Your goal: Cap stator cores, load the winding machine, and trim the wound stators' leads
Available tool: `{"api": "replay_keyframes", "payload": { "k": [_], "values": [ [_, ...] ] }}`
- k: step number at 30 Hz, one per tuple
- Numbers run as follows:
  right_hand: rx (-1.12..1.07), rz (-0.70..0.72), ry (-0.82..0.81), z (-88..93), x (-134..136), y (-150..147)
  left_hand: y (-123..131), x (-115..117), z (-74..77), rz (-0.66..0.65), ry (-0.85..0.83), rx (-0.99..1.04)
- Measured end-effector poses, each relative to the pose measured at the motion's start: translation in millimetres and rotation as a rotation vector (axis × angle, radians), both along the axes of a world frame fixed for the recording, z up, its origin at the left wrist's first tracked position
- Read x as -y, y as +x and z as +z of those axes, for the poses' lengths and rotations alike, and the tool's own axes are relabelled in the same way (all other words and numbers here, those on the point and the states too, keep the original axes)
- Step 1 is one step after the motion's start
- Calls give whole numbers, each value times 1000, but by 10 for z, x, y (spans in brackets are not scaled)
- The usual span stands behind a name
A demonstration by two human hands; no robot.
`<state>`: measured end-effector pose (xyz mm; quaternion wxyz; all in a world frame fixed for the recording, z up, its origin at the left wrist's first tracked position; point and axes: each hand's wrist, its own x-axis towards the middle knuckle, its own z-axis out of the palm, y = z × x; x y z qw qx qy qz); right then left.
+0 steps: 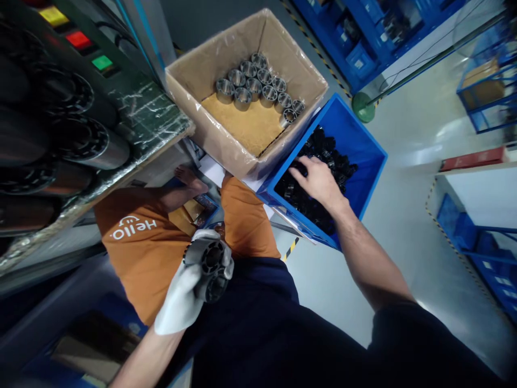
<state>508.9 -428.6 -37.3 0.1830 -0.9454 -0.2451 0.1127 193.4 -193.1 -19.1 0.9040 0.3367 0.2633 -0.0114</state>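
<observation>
My left hand (188, 285), in a white glove, is wrapped round two slotted metal cylinders (202, 253), held one beside the other above my lap. Bare, my right hand (317, 180) reaches into a blue plastic bin (369, 161). Its thumb and forefinger are apart, with the fingertips at a heap of small black parts (339, 159); no part shows in its grasp. Next to the bin stands a cardboard box (205, 126) with a plastic liner, where several similar metal cylinders (254, 86) stand upright in rows.
On the left, a bench with a foil-covered edge (141, 140) carries several larger-looking metal cylinders (81, 134) close to the camera. Coloured buttons (76, 39) sit on a panel behind them. Blue shelving (355, 48) and a green post base (362, 106) stand beyond the bin.
</observation>
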Motion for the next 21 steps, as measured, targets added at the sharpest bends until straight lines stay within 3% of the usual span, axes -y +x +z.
{"api": "replay_keyframes", "payload": {
  "k": [2,5,9,11,15,21],
  "values": [
    [6,-30,55,225,93,-156,-20,13,-16,7,6,5],
    [-95,-23,254,550,67,-628,4,58,15,19,-24,9],
    [-270,198,844,797,-356,-1456,120,123,189,112,-38,75],
    [-242,251,977,823,-615,-1756,155,143,287,190,-8,18],
    [-225,298,962,791,-905,-1973,88,137,381,264,81,-66],
    [-209,315,794,822,-900,-1926,-68,112,337,319,248,-21]
  ]
}}
